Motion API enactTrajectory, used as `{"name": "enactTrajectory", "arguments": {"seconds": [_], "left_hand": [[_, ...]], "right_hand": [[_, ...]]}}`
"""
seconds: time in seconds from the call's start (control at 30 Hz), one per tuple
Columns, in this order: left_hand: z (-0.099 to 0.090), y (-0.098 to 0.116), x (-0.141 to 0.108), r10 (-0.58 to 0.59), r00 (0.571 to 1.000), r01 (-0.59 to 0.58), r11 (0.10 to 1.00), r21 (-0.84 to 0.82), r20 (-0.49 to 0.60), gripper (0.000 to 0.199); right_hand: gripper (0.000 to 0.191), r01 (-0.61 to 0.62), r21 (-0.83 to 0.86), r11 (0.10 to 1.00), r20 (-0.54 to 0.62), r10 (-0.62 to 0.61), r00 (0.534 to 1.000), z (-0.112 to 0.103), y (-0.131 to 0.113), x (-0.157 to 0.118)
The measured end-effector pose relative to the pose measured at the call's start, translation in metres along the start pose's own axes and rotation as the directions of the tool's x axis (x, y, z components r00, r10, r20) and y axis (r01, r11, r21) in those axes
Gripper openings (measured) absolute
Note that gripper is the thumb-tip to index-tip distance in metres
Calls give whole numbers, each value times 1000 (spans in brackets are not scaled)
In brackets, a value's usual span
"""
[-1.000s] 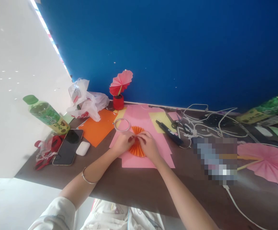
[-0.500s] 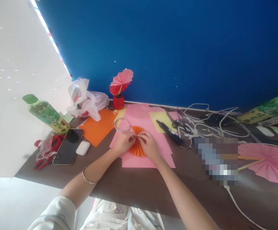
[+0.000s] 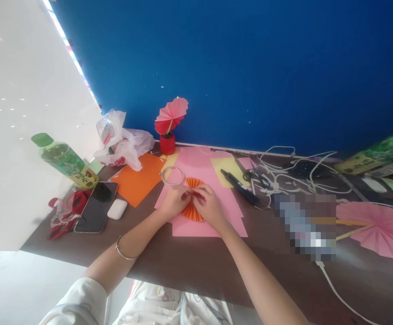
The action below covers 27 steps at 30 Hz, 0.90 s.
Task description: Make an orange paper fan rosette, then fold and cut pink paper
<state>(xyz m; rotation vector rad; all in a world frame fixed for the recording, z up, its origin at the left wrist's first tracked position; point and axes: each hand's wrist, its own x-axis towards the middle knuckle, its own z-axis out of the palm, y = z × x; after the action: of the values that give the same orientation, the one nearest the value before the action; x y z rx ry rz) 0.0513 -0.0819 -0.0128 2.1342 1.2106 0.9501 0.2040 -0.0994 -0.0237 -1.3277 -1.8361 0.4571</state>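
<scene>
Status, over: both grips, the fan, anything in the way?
Left grip, right grip: both holding orange fan at middle. Fan spread open, pink paper beneath. Ring close beyond left grip, not over fan.

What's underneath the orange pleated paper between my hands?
Pink sheets show around the orange pleated paper, with the dark table past their near edge. Whatever lies directly beneath is hidden by the paper itself, your left hand and right hand.
</scene>
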Motion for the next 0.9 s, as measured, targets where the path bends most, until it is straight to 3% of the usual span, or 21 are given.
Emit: {"name": "enactTrajectory", "arguments": {"seconds": [0.23,0.4,0.9], "left_hand": [[-3,1,0,-15,999,14,1000,14,43,23],[-4,-2,-1,-30,999,32,999,-37,42,21],[-2,-2,-1,-39,998,37,999,40,57,21]], "right_hand": [[15,13,5,1000,-53,-13,998,1,1,1],[14,6,1,1000,-23,-5,1000,-5,0,0],[14,-37,95,995,49,33,998,-17,-9,0]]}}
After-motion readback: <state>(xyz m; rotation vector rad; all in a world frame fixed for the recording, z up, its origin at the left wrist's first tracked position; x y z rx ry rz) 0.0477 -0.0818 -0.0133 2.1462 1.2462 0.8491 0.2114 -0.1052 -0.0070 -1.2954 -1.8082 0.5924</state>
